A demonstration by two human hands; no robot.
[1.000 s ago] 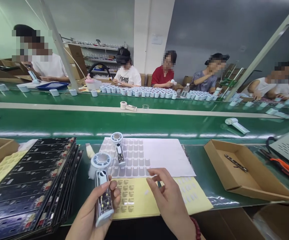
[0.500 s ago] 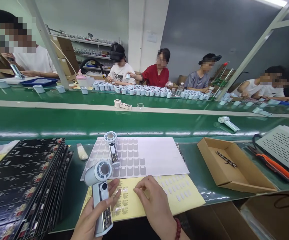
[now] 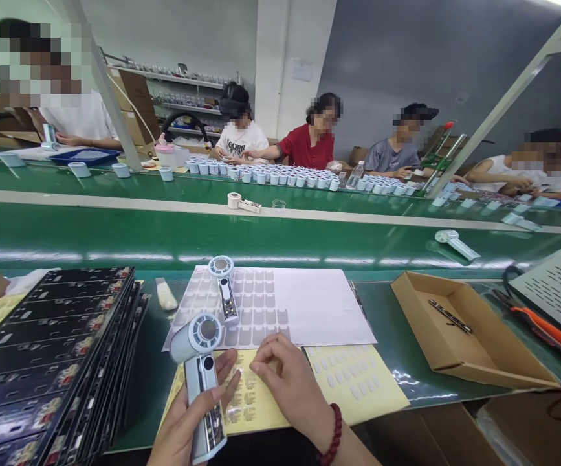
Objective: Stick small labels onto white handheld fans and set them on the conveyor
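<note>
A pale blue handheld fan (image 3: 197, 378) is gripped by its handle in my left hand (image 3: 176, 421), fan head up, with the circuit parts in the handle exposed. My right hand (image 3: 292, 382) has thumb and fingers pinched together just right of the fan; whatever they hold is too small to make out. Beneath both hands lies a yellow sheet (image 3: 387, 395) with small clear labels and pale oval stickers. A second fan (image 3: 228, 303) rests on a white sheet (image 3: 326, 304) bearing rows of grey stickers.
Stacked black panels (image 3: 61, 330) stand at left. A cardboard tray (image 3: 435, 353) holding a dark strip, orange-handled pliers (image 3: 547, 330) and a perforated plate (image 3: 559, 291) are at right. Across the green conveyor (image 3: 164, 239), several co-workers sit behind rows of blue cups (image 3: 280, 176).
My right hand has moved left, closer to the fan in my left hand. My view has turned slightly left. The red-shirted co-worker's raised hand with a cup has lowered.
</note>
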